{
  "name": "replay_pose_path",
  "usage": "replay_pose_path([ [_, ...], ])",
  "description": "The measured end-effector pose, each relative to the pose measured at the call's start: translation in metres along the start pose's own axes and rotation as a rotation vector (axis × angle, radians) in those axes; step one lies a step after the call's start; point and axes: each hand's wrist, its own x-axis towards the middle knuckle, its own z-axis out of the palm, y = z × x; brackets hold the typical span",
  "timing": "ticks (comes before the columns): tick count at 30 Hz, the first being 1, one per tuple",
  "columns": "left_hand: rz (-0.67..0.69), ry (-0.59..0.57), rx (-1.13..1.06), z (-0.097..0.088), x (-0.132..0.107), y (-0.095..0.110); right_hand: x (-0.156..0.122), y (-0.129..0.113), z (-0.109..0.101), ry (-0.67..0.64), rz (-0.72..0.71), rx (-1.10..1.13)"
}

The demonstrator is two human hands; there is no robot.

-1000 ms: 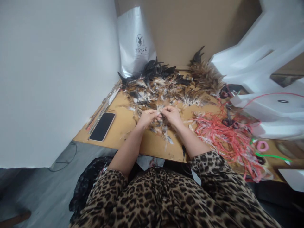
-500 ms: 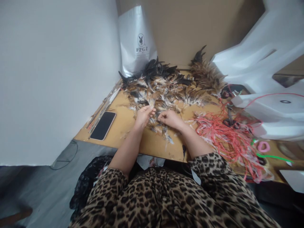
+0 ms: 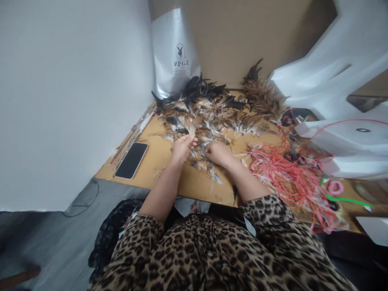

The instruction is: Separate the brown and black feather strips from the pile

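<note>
My left hand [image 3: 183, 148] pinches a pale feather [image 3: 191, 130] between thumb and fingers, its tip pointing up and away from me. To its right, my right hand [image 3: 218, 153] is closed with curled fingers over the near edge of the feather heap; whether anything sits in its fingertips is hidden. Brown, white and black feathers [image 3: 206, 111] lie in a loose pile just beyond both hands. Small loose feathers [image 3: 216, 176] are scattered on the tabletop [image 3: 194, 188] below the hands.
A phone [image 3: 131, 161] lies at the left. Behind the pile stands a white bag [image 3: 174, 52]. At the right are a brown feather bundle [image 3: 263, 97], tangled red strips [image 3: 279, 169], a pink ring [image 3: 336, 187] and white foam-like pieces [image 3: 339, 147]. A white panel [image 3: 72, 101] borders the left.
My right hand has shifted slightly to the right, away from the left, and its fingers have curled further in. The left hand still holds the feather, almost unmoved.
</note>
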Motion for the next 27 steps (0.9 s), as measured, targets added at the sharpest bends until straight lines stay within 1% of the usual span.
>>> replay_pose_path([
  [2, 0.004, 0.006, -0.004, 0.001, -0.001, 0.000, 0.001, 0.003, 0.000, 0.007, -0.033, 0.108],
  [5, 0.010, 0.013, -0.015, 0.002, -0.001, 0.001, 0.004, 0.010, -0.001, -0.003, -0.076, 0.441],
  [6, 0.011, 0.016, -0.022, 0.002, -0.002, 0.002, 0.005, 0.012, -0.001, -0.015, -0.060, 0.577],
  [10, 0.008, 0.023, -0.038, 0.003, -0.002, 0.004, 0.009, 0.016, -0.003, -0.047, 0.092, 1.085],
  [12, -0.006, 0.016, -0.026, 0.003, -0.003, 0.004, 0.011, 0.017, -0.004, -0.047, 0.120, 1.296],
  [14, -0.032, -0.015, -0.003, 0.004, -0.004, 0.003, 0.012, 0.018, -0.005, -0.053, 0.127, 1.448],
  [16, -0.061, -0.062, 0.026, 0.005, -0.006, 0.002, 0.013, 0.018, -0.005, -0.054, 0.136, 1.527],
  [19, -0.096, -0.129, 0.075, 0.007, -0.008, -0.001, 0.013, 0.016, -0.003, -0.031, 0.137, 1.549],
  [22, -0.120, -0.168, 0.135, 0.010, -0.010, -0.002, 0.013, 0.013, 0.001, 0.029, 0.126, 1.476],
  [27, -0.132, -0.197, 0.190, 0.011, -0.011, -0.003, 0.012, 0.009, 0.006, 0.166, 0.084, 1.298],
])
